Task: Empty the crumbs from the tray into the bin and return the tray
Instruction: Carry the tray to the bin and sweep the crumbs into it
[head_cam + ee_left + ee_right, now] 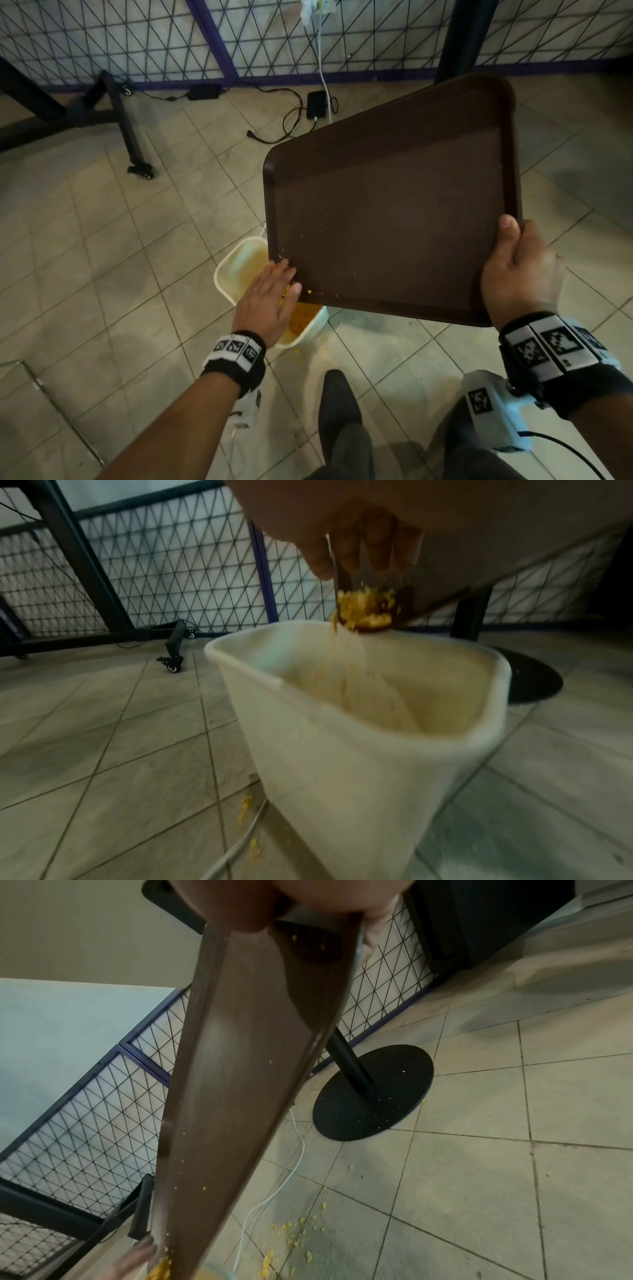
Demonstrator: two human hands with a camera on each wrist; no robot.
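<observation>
A dark brown tray [394, 205] hangs tilted, its lower left corner over a cream bin [236, 270] on the floor. My right hand [520, 270] grips the tray's near right corner, thumb on top of the rim. With straight fingers my left hand [270, 301] touches the low corner and pushes yellow crumbs [363, 612] off it. In the left wrist view the crumbs stream down into the bin [342, 750]. More crumbs [301, 318] lie in the bin's bottom. From the right wrist the tray [246, 1083] shows edge-on with a few specks on it.
Spilled crumbs [294, 1240] lie on the tiled floor beside the bin, near a white cable [291, 1175]. A black round table base [373, 1093] stands behind. A wire fence [137, 41], a wheeled black frame [130, 137] and cables [291, 120] sit at the back. My shoe [339, 407] is below.
</observation>
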